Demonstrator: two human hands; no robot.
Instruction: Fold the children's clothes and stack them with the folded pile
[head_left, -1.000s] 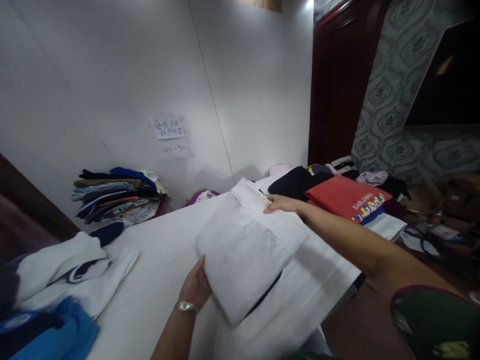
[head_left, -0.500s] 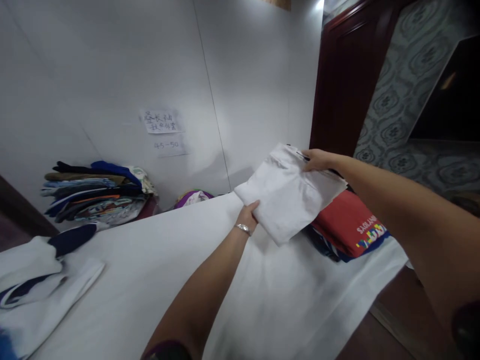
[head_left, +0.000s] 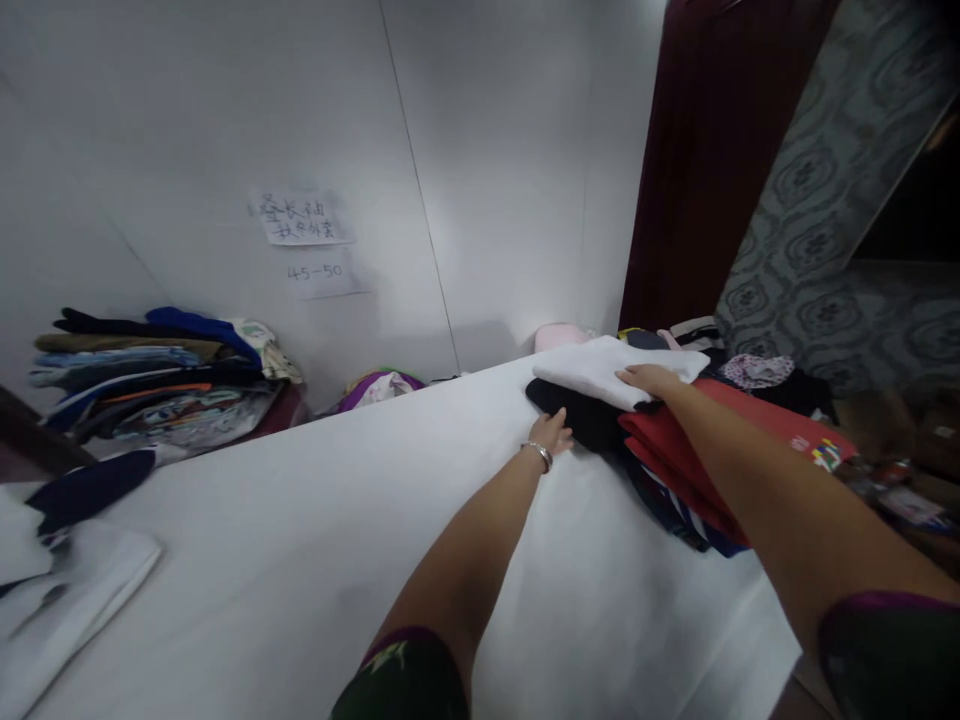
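A folded white garment (head_left: 592,368) lies on top of a stack of clothes at the far side of the white-covered table (head_left: 300,520). My right hand (head_left: 645,380) rests flat on its near edge without gripping it. Under the white piece is a black folded garment (head_left: 577,415), and my left hand (head_left: 550,433) lies open against its near edge, on the table. To the right, a red garment (head_left: 675,445) with a printed colourful logo spreads under my right forearm. Part of the logo shows past the arm.
A stack of folded mixed clothes (head_left: 157,375) stands by the white wall at left, with paper notes (head_left: 300,215) taped above it. White garments (head_left: 75,580) lie at the table's near left. A dark red door frame (head_left: 712,150) and patterned wall stand at right.
The white garment has gone from being held above the table to lying on the stack. Both my hands have moved farther out, and the view has shifted.
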